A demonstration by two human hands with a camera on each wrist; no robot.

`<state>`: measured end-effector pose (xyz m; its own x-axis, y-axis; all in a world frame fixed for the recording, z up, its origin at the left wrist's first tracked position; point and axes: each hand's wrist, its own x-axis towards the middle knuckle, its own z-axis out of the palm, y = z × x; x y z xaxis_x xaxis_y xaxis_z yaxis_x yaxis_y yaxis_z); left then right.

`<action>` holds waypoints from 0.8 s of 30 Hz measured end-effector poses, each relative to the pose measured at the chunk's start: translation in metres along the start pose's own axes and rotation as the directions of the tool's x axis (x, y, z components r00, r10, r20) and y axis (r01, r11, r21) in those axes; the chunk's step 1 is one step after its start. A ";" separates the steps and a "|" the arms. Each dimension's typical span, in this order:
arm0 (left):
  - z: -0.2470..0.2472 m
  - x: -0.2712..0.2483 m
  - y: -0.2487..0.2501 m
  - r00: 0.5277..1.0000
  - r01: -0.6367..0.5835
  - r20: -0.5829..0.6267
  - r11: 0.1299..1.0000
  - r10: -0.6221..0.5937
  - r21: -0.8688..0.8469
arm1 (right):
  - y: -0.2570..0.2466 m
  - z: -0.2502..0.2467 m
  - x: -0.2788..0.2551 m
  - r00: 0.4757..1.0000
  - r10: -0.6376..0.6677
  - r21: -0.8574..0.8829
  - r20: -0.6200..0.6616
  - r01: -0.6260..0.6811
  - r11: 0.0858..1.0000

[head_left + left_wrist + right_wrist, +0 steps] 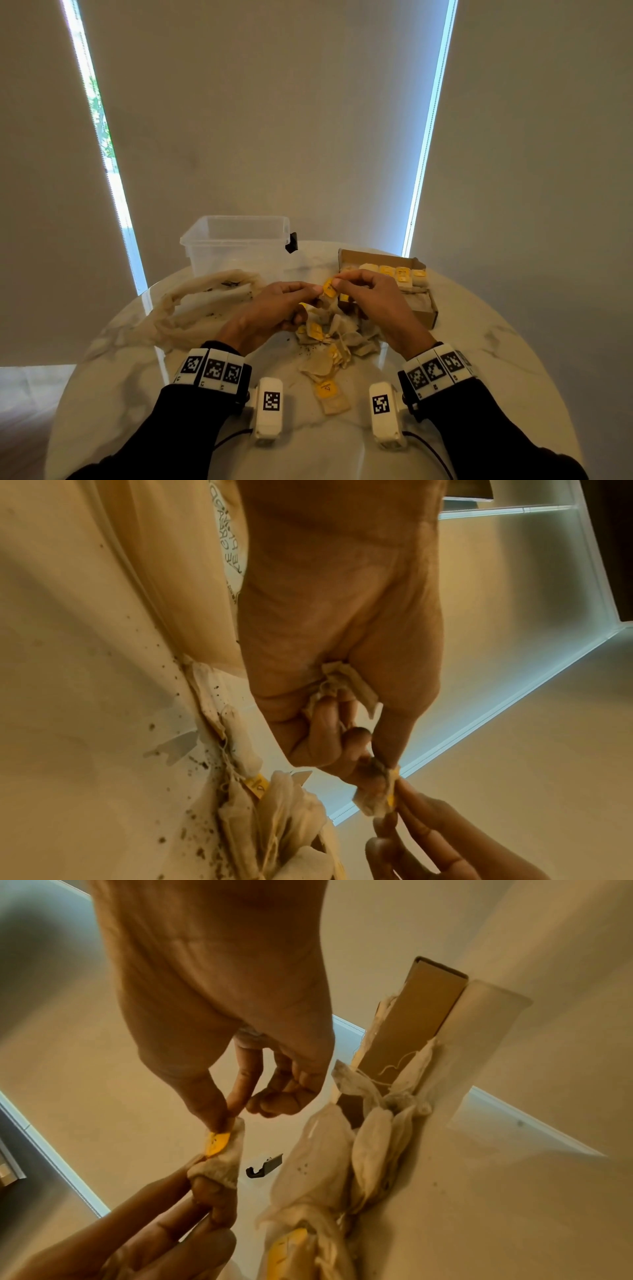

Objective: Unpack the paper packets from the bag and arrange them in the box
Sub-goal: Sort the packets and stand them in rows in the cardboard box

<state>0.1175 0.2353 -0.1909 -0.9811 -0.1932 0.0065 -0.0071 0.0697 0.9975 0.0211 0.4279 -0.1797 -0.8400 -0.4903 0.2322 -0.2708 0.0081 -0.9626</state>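
Paper packet [329, 288] with yellow tag held above loose pile [334, 342] on table [479, 359], pinched at both ends: left hand [274, 308] and right hand [373, 294] each grip it (probably straightening it for slotting); cardboard box [424, 308] just right, one row filled; emptied bag [202, 301] left, clear tub [236, 240] behind

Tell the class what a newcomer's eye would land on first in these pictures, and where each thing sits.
First, the left hand and right hand pinching one paper packet with a yellow tag between them, raised above the table's middle. Beneath them lies a loose heap of packets on the marble table. To the right sits the cardboard box with a row of packets along its far side; the crumpled bag lies left.
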 end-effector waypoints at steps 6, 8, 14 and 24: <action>0.001 -0.001 0.002 0.996 0.059 -0.056 0.996 -0.062 -0.061 | -0.002 -0.005 0.002 0.999 0.049 0.064 0.005 -0.049 0.997; 0.002 -0.002 0.003 0.994 0.054 -0.090 0.996 -0.060 -0.064 | -0.003 -0.007 0.003 0.995 0.093 0.118 0.033 -0.096 0.988; 0.003 -0.004 0.003 1.000 -0.007 -0.002 0.999 0.007 0.045 | -0.003 -0.009 0.004 0.998 0.032 0.089 0.060 -0.037 0.995; 0.002 0.000 -0.002 1.000 0.010 -0.025 0.999 -0.008 0.046 | 0.005 -0.007 0.006 0.994 0.037 0.132 0.103 -0.050 0.990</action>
<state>0.1176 0.2374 -0.1927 -0.9760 -0.2177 -0.0002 -0.0254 0.1129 0.9933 0.0119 0.4315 -0.1818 -0.7965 -0.5770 0.1810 -0.1640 -0.0820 -0.9831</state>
